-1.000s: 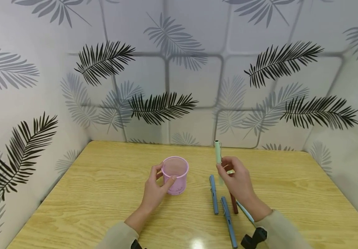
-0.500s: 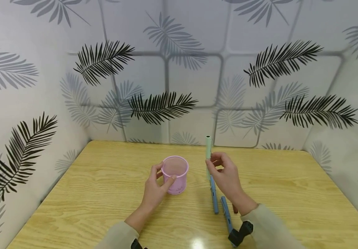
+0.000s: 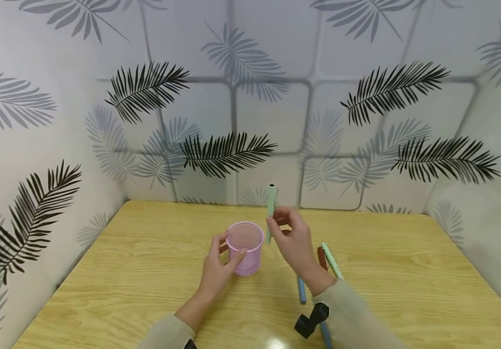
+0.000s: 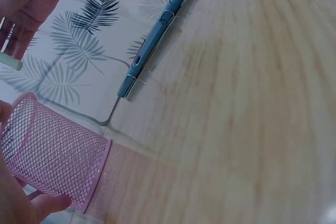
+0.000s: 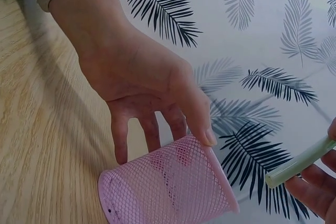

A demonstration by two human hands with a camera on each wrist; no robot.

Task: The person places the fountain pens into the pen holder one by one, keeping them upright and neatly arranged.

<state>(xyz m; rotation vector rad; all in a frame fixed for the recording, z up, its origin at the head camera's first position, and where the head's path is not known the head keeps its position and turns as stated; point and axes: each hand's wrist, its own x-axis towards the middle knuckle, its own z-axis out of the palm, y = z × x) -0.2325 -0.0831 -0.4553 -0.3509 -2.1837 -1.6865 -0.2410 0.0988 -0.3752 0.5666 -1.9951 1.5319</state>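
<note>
A pink mesh pen cup (image 3: 250, 261) stands upright on the wooden table, its mouth facing up. My left hand (image 3: 216, 271) holds it from the left, thumb on the near side and fingers round the far side. Just right of the cup, my right hand (image 3: 296, 242) pinches a light green pen (image 3: 272, 198) between thumb and fingers. The pen is held nearly upright, its lower end close to the cup's right rim but outside it. In the right wrist view the pen's end (image 5: 281, 177) points toward the mesh cup (image 5: 163, 187), apart from it.
Below and behind my right forearm lie a blue pen (image 3: 301, 291), another blue pen (image 3: 325, 335), a dark red pen (image 3: 322, 258) and a second light green pen (image 3: 331, 261), partly hidden by the arm. A leaf-patterned wall (image 3: 268, 121) rises behind the table's far edge.
My right hand has carried the light green pen leftward, from above the loose pens to beside the cup. My left hand and the cup have stayed in place.
</note>
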